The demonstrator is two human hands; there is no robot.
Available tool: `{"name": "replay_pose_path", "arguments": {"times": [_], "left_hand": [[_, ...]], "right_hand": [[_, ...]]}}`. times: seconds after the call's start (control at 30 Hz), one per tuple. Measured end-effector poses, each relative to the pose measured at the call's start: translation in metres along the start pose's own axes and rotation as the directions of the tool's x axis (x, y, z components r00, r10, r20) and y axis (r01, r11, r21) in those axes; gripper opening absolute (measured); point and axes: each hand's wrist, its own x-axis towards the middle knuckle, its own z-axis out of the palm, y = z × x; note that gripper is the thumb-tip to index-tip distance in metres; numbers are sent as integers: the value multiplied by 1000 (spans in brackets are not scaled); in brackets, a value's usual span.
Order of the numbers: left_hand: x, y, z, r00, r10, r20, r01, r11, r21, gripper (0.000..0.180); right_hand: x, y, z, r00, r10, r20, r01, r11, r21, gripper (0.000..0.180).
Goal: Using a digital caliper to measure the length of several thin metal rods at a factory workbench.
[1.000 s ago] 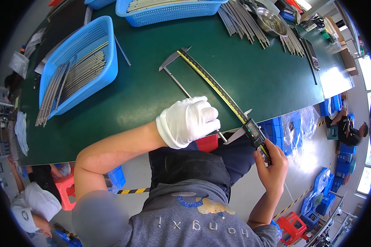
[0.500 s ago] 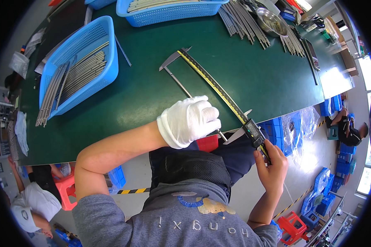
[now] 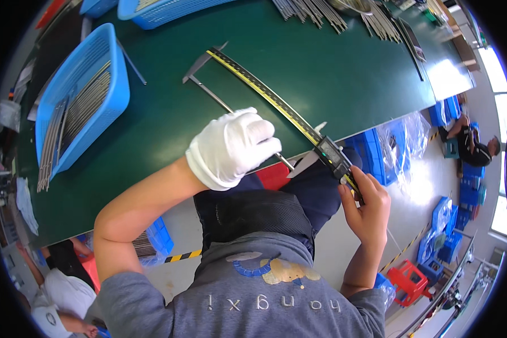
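Note:
My left hand, in a white glove, is closed around a thin metal rod. The rod lies lengthwise between the jaws of a long digital caliper. Its far end meets the caliper's far jaw; the near end is at or very close to the sliding jaw. Bare, my right hand grips the caliper's near end, thumb and fingers just below the display. The caliper slants across the front of the green table, its near end past the edge above my lap.
A blue basket with many metal rods stands at left; a loose rod lies beside it. Another blue basket and rod piles are at the back. Blue crates stand right of my legs. Other people sit at both sides.
The whole view has shifted, so the table, baskets and caliper appear farther left and higher. Both hands keep their holds on the rod and caliper.

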Motion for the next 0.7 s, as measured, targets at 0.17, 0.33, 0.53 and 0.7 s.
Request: {"name": "replay_pose_path", "arguments": {"times": [0.17,0.33,0.53,0.7], "left_hand": [[-1,1,-2,1000,-1,22,0,999,38,25],[2,2,-6,999,11,48,-14,998,54,30],[2,-5,-11,998,33,55,-32,999,-19,40],[5,-2,-13,998,67,9,-67,998,-17,37]], "right_hand": [[-1,-4,0,1000,4,11,-3,1000,-21,29],[-3,0,3,999,-4,-43,1,998,-60,26],[-2,2,9,999,-27,-44,23,995,-100,26],[-6,1,10,1000,-6,11,7,994,-111,30]]}}
